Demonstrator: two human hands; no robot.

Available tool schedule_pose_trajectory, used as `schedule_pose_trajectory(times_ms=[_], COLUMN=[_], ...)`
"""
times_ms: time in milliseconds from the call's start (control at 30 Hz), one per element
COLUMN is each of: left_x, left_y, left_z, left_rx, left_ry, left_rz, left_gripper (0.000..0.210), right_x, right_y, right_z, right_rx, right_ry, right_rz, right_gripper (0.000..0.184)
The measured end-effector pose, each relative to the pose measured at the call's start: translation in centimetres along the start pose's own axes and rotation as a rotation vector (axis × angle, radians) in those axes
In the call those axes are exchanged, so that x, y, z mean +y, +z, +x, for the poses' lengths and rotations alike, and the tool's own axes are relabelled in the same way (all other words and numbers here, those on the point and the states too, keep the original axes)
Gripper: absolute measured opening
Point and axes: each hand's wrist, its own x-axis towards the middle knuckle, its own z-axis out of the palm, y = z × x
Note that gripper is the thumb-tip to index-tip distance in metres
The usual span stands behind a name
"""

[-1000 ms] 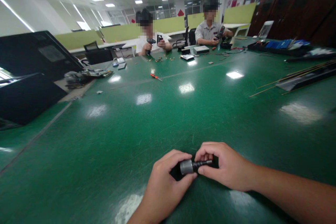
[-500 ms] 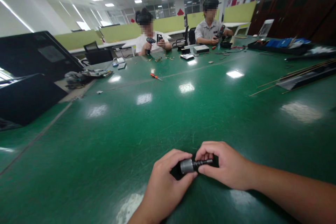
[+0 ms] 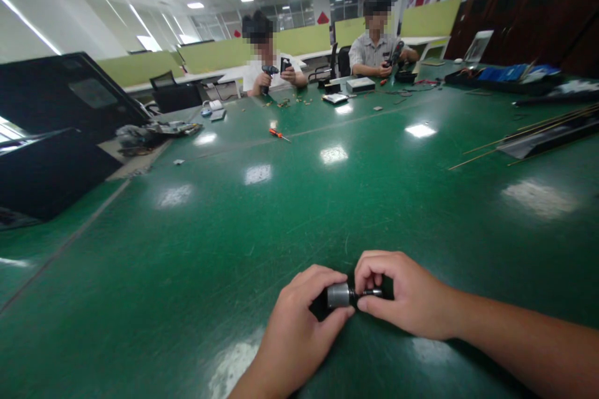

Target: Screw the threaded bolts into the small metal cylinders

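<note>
A grey metal cylinder (image 3: 337, 295) with a dark, ribbed shaft (image 3: 372, 292) lies sideways between my hands, low over the green table. My left hand (image 3: 304, 318) curls around the cylinder, thumb below and fingers above. From the other side, my right hand (image 3: 397, 290) has its thumb and fingertips closed about the shaft near the cylinder's end. The shaft's bright tip sticks out toward the right palm. The cylinder's left end is partly in shadow inside my left hand.
Farther off on the green table (image 3: 262, 230) lies an orange-handled screwdriver (image 3: 278, 134). Two people sit opposite, each holding a power tool. Thin rods (image 3: 496, 148) and a black tray (image 3: 505, 80) are at the right; dark panels (image 3: 51, 168) stand at the left.
My right fingertips now cover more of the ribbed part of the shaft, and less of it shows. Both hands and the cylinder sit slightly farther right in view.
</note>
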Motion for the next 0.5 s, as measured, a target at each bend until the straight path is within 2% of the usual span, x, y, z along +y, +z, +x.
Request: schedule_pose_trajectory(times_ms=[233,400,500], left_x=[0.23,0.23,0.24], left_y=[-0.13,-0.24,-0.26], left_z=[0.12,0.16,0.13], left_rx=[0.026,0.068,0.084], left_ry=[0.009,0.049,0.065], left_rz=[-0.026,-0.052,-0.052], left_gripper=[0.028,0.030,0.029], right_x=[-0.03,-0.36,-0.53], right_y=[0.06,0.01,-0.11], right_z=[-0.09,-0.10,-0.12], right_rx=[0.004,0.000,0.001], right_ry=[0.021,0.034,0.018], right_rz=[0.022,0.084,0.062], right_gripper=[0.019,0.034,0.028])
